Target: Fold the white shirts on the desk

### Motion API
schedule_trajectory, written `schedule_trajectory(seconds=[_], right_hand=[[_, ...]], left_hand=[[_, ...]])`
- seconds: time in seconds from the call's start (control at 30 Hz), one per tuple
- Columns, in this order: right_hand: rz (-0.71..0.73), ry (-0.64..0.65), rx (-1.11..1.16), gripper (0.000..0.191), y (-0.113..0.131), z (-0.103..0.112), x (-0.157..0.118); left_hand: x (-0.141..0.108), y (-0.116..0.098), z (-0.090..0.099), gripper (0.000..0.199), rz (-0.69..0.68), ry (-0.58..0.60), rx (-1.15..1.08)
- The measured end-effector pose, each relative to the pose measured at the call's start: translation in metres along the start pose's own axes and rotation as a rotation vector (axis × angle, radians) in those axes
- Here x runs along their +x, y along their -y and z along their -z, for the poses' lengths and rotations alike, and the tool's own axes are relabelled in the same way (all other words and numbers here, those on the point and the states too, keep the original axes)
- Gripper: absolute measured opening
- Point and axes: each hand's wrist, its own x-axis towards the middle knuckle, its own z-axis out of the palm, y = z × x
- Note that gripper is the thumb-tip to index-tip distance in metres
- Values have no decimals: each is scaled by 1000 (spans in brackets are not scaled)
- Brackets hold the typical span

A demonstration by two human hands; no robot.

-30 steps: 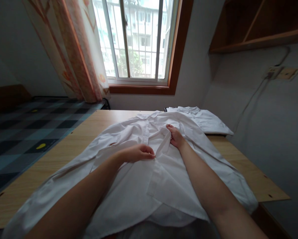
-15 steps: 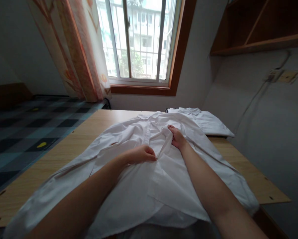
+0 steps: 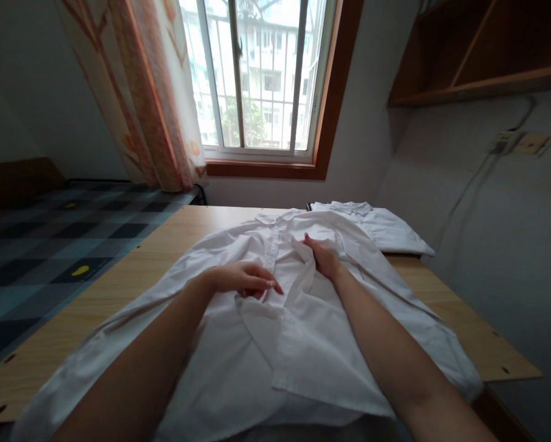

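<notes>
White shirt [image 3: 266,344] lies unbuttoned low down on a pale wooden table [image 3: 445,294]

At left, one sleeve trails toward the near edge, partly under the left forearm, which slants in from the near left. The left hand [image 3: 245,279] is palm down, forefinger pointing right and a little apart from the thumb, other fingers curled by a lifted fabric edge; whether they grip it I cannot tell. In the middle, the shirt's collar points to the far side, the front gapes between the hands, and loose folds run to the near hem. The right hand [image 3: 321,255], thumb up, pinches the right front panel, raising it in a fold; its forearm slants in from the near right. The other sleeve lies creased beyond that forearm, near a folded white garment [image 3: 388,230] at far right.
</notes>
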Motion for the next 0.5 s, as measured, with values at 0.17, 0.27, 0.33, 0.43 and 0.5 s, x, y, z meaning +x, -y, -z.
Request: schedule_trajectory(seconds=[0.17,0.27,0.33,0.43,0.5], right_hand=[[187,228,-616,36,7,-23,-7],[324,124,-1062,31,18,-32,-14],[350,-108,-1226,28,25,-29,-16],[296,-503,-1371,37,26,-10,-15],[154,-671,-1421,61,20,8,-13]], left_hand=[[20,27,9,44,-59,-1007,390],[22,44,13,53,250,-1168,757],[21,50,15,70,487,-1104,753],[20,53,17,86,685,-980,656],[21,53,17,94,725,-971,644]])
